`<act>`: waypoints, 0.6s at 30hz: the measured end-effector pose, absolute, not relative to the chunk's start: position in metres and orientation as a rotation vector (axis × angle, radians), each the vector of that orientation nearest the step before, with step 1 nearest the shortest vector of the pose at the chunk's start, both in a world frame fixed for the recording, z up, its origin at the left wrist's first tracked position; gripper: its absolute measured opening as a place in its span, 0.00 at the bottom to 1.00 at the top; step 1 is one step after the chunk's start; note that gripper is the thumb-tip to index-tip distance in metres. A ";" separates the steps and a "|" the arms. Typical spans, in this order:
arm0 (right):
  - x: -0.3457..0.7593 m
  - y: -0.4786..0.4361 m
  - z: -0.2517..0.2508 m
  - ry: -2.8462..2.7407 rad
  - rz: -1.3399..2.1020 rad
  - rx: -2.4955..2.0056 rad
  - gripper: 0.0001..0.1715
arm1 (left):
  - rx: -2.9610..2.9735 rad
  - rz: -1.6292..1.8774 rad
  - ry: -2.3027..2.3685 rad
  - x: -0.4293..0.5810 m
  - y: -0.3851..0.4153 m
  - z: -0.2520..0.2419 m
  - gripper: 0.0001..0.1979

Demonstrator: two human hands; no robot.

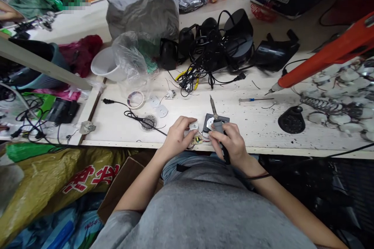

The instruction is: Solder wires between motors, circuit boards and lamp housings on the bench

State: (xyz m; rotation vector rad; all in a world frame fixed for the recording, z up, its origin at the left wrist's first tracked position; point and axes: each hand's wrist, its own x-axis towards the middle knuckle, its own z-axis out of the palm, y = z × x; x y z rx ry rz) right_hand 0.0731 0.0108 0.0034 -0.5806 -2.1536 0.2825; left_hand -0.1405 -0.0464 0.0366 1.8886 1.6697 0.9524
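My left grip [179, 135] pinches a small white round part [193, 126] between thumb and fingers, just over the near edge of the surface [254, 140], beside a little circuit board [198, 139]. My right grip [232, 144] is closed around a soldering iron [217, 124], its tip pointing away from me, above a black square piece [208, 118].
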 end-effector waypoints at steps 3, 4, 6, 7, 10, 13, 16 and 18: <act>0.071 0.006 0.000 -2.166 0.311 -0.528 0.19 | 1.894 0.979 1.688 -0.151 -0.046 0.039 0.09; 0.071 0.005 0.000 -2.165 0.313 -0.519 0.19 | 1.890 0.987 1.720 -0.157 -0.045 0.039 0.09; 0.075 0.005 0.004 -2.145 0.302 -0.527 0.20 | 1.853 1.001 1.857 -0.169 -0.044 0.038 0.08; 0.078 0.006 0.007 -2.125 0.286 -0.544 0.20 | 1.831 0.989 1.950 -0.176 -0.043 0.037 0.08; 0.089 0.009 0.017 -2.058 0.238 -0.629 0.21 | 1.803 0.843 2.159 -0.188 -0.041 0.032 0.09; 0.098 0.009 0.024 -2.008 0.208 -0.699 0.19 | 1.864 0.697 2.163 -0.185 -0.039 0.030 0.09; 0.104 0.007 0.028 -1.971 0.170 -0.748 0.20 | 1.986 0.741 2.213 -0.164 -0.041 0.032 0.11; 0.107 0.004 0.030 -1.963 0.164 -0.773 0.20 | 2.060 0.843 2.228 -0.143 -0.046 0.035 0.08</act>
